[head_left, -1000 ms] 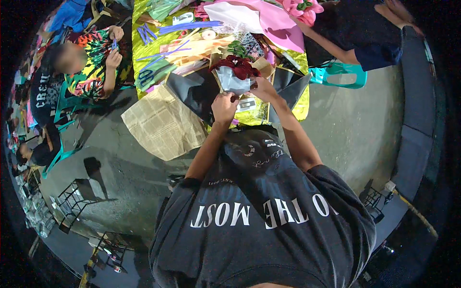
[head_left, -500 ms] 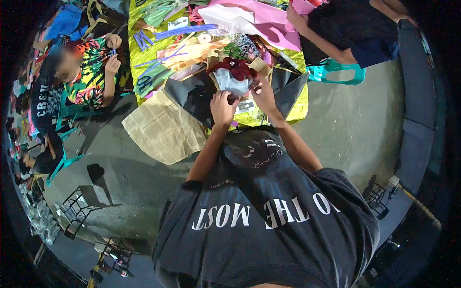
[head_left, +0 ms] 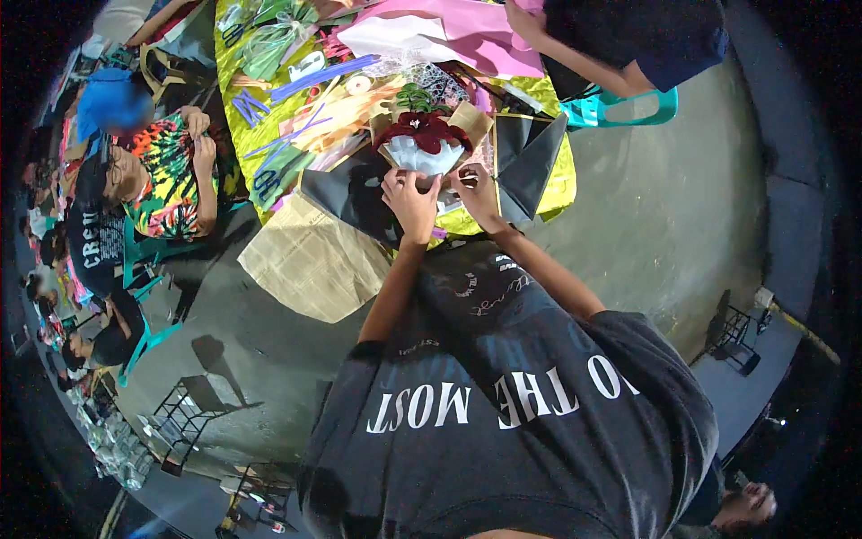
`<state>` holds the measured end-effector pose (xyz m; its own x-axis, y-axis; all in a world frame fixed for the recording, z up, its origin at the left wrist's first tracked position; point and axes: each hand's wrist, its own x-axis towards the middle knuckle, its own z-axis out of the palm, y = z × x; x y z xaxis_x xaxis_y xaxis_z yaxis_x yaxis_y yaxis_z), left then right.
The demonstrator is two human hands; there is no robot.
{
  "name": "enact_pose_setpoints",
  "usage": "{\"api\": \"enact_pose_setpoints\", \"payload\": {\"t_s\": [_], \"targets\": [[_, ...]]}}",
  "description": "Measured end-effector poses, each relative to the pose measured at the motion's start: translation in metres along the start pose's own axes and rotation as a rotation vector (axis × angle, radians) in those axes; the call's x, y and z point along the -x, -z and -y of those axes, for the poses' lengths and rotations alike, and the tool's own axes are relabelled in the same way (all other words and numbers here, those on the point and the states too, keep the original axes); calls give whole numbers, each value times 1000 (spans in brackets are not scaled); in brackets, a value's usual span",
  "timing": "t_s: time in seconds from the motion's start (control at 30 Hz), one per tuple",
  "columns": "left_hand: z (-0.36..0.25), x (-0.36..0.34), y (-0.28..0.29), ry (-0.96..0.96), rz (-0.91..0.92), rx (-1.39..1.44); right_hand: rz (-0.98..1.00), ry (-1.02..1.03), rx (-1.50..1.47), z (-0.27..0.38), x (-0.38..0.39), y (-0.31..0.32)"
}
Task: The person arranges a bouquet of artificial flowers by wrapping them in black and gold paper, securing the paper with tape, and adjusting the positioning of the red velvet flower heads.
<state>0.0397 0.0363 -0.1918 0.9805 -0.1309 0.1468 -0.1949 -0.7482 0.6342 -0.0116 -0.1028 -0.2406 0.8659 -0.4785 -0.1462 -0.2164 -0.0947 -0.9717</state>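
Observation:
A small bouquet with a dark red flower (head_left: 424,135) and pale white inner wrapping (head_left: 420,160) lies at the table's near edge. My left hand (head_left: 413,208) is closed at the bottom of that wrapping, thumb and fingers pinching its lower end. Just right of it, my right hand (head_left: 479,196) has its fingers curled in a pinch by the wrapping's lower right side. What sits between those fingertips is too small to make out. Black wrapping paper (head_left: 346,193) spreads under and beside the bouquet, and brown printed paper (head_left: 314,259) hangs over the edge at left.
The yellow-covered table (head_left: 558,184) carries purple fuzzy sticks (head_left: 323,77), a tape roll (head_left: 358,84), scissors (head_left: 266,186) and pink paper (head_left: 489,40). A person in a colourful shirt (head_left: 175,180) sits at left. Another person's arm (head_left: 575,58) reaches in at upper right, near a teal chair (head_left: 642,110).
My right hand has drawn down from the wrapping's right side to near its lower end. My left hand stays at the bottom. The whole view has shifted slightly.

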Motion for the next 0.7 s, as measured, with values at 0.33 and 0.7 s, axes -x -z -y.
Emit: {"api": "enact_pose_setpoints", "payload": {"t_s": [0.33, 0.7], "targets": [[7, 6, -4, -42, 6, 74, -129, -70, 135, 24, -7, -22], [-3, 1, -5, -75, -32, 145, -144, -58, -92, -27, -28, -24]]}}
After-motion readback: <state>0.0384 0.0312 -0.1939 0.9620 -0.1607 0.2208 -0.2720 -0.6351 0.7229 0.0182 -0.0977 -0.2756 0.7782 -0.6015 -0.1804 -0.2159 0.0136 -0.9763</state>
